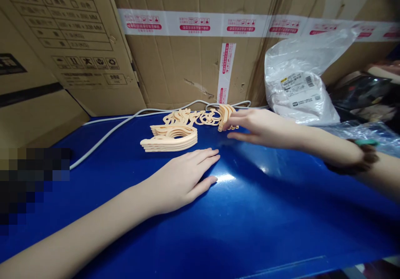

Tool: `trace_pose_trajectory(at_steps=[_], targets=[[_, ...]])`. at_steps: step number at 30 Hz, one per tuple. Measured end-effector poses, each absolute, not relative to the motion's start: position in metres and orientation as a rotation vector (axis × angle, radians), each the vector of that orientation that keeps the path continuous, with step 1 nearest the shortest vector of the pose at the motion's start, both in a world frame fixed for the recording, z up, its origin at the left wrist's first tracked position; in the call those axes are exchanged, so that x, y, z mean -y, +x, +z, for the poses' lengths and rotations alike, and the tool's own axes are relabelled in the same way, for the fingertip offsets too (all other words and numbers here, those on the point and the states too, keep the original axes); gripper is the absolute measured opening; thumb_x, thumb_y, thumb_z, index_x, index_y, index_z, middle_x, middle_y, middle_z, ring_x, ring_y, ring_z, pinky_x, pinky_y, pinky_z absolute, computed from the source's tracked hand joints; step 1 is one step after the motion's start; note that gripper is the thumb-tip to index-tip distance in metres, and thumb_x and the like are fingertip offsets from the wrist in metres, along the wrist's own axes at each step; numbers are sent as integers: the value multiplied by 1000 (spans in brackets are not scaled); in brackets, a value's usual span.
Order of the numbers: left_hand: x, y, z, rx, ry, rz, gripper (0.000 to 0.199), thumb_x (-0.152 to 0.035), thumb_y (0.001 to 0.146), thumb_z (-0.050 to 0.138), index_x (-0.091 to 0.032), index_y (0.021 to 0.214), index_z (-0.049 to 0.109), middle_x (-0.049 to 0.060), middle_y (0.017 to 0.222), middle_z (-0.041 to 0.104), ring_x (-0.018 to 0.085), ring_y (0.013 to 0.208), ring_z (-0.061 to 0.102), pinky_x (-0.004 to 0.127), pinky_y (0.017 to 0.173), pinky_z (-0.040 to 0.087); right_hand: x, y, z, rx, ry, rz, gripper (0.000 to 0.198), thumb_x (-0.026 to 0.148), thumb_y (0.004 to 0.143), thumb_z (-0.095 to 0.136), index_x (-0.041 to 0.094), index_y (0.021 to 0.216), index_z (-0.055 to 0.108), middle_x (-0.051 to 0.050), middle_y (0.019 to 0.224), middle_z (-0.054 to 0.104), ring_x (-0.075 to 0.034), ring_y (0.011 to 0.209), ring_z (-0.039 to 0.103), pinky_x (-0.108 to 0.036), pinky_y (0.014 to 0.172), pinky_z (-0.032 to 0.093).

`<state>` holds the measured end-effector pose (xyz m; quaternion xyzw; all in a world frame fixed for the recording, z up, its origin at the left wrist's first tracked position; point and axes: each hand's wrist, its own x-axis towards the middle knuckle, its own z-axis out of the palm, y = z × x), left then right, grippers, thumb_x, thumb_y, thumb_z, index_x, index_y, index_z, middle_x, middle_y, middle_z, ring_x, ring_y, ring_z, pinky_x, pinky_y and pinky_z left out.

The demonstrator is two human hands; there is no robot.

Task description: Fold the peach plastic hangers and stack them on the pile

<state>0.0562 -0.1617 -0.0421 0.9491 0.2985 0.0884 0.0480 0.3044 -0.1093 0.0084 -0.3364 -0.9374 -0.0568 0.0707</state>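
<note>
My left hand (184, 178) lies flat on the blue tabletop (237, 233), fingers stretched out and holding nothing. Just beyond it is a stack of beige plastic pieces (171, 140), which look like folded clothes hangers. Behind that stack, more beige pieces with hook-like ends (184, 116) lie in a row. My right hand (258, 126) reaches to the back of the table, its fingertips at a second beige stack (225, 114). Its thumb is apart from the fingers. The hand partly hides this stack, and I cannot tell whether it touches the pieces.
Large cardboard boxes (187, 66) stand along the back and left. A white cable (108, 139) runs across the rear of the table. At the back right are a labelled clear plastic bag (300, 87) and a crumpled plastic sheet (368, 131).
</note>
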Motion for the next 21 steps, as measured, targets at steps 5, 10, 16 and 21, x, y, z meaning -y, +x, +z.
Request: trace_pose_trajectory(at_steps=[5, 10, 16, 21], targets=[[161, 54, -43, -882, 2908, 292, 50, -40, 102, 35, -13, 141, 47, 14, 148, 47, 27, 138, 43, 45, 115, 37, 66, 274, 16, 2838, -993, -409, 29, 30, 95, 48, 16, 109, 70, -11, 103, 68, -27, 93, 64, -36, 74, 46], [160, 52, -45, -879, 2932, 273, 51, -40, 103, 33, -12, 142, 47, 13, 149, 46, 26, 139, 43, 44, 116, 36, 28, 241, 3, 2892, -780, -574, 29, 24, 93, 50, 18, 113, 69, -10, 106, 67, -24, 94, 62, -33, 72, 42], [158, 50, -48, -874, 2943, 275, 51, -41, 103, 32, -11, 142, 47, 12, 150, 45, 26, 139, 42, 44, 116, 35, 13, 218, -9, 2946, -623, -794, 27, 15, 93, 45, 11, 106, 68, -14, 103, 66, -24, 91, 59, -37, 80, 40], [158, 49, -49, -873, 2943, 254, 50, -40, 103, 32, -12, 142, 48, 12, 150, 46, 26, 140, 41, 43, 116, 34, 17, 210, -8, 2983, -440, -1010, 32, 16, 100, 35, 11, 108, 65, -13, 106, 65, -22, 96, 58, -37, 82, 40]])
